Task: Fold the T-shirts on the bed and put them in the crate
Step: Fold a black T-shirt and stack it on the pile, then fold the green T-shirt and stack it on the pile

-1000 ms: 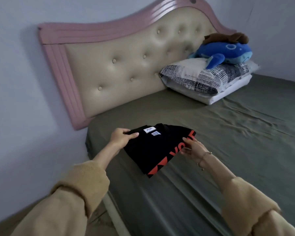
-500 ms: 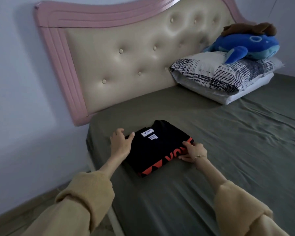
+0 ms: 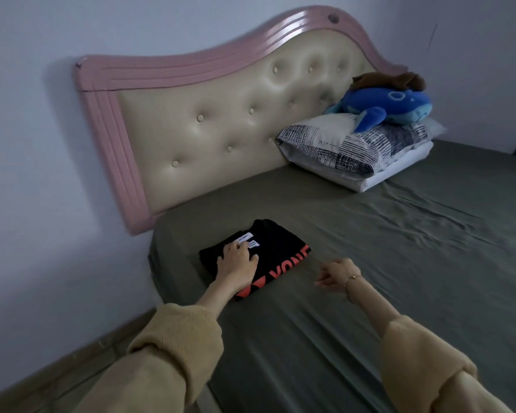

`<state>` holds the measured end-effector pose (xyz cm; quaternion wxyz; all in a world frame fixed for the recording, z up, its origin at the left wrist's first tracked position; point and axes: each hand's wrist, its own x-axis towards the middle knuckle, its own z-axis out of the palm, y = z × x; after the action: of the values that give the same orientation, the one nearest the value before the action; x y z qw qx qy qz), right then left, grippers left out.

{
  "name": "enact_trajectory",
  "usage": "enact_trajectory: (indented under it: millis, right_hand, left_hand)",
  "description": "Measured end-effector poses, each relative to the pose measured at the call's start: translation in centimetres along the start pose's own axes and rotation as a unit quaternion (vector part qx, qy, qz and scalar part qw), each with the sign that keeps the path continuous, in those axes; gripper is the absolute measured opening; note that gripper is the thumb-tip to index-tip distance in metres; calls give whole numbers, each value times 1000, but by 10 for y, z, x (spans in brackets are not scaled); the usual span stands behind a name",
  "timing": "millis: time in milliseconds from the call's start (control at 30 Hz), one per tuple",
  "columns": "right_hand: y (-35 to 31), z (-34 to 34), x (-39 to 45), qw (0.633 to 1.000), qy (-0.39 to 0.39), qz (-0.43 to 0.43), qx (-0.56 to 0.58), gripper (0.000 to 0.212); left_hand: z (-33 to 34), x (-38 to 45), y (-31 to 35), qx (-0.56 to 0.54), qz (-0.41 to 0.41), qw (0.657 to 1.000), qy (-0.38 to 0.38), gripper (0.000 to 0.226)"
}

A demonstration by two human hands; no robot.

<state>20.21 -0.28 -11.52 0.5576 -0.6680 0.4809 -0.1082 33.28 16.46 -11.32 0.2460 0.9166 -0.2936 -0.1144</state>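
A black T-shirt (image 3: 276, 251) with red lettering and white neck labels lies folded into a small rectangle near the left corner of the bed (image 3: 370, 248). My left hand (image 3: 236, 261) rests flat on top of it, fingers spread, just below the labels. My right hand (image 3: 335, 275) hovers low over the olive sheet to the right of the shirt, apart from it, fingers loosely curled and holding nothing. No crate is in view.
A pink and cream padded headboard (image 3: 221, 120) stands against the wall. Stacked pillows (image 3: 358, 150) with a blue plush toy (image 3: 388, 107) and a brown one (image 3: 388, 80) sit at the far right. Floor shows left of the bed's edge.
The shirt went from held above the sheet to lying flat on it. My left hand moved onto its top. My right hand let go of the shirt's right edge and drew away to the right.
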Motion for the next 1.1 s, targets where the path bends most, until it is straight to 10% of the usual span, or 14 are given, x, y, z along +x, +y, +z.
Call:
enact_trajectory:
  millis: [433,1100]
  right_hand:
    - [88,-196,-146,996,30,-8,-79,20]
    - [346,-548,-404,913,389,102,70,17]
  left_hand:
    - [98,-119,179,-183,105,971,-112,24]
    - [320,-410,492,-155,361,827,-401,10]
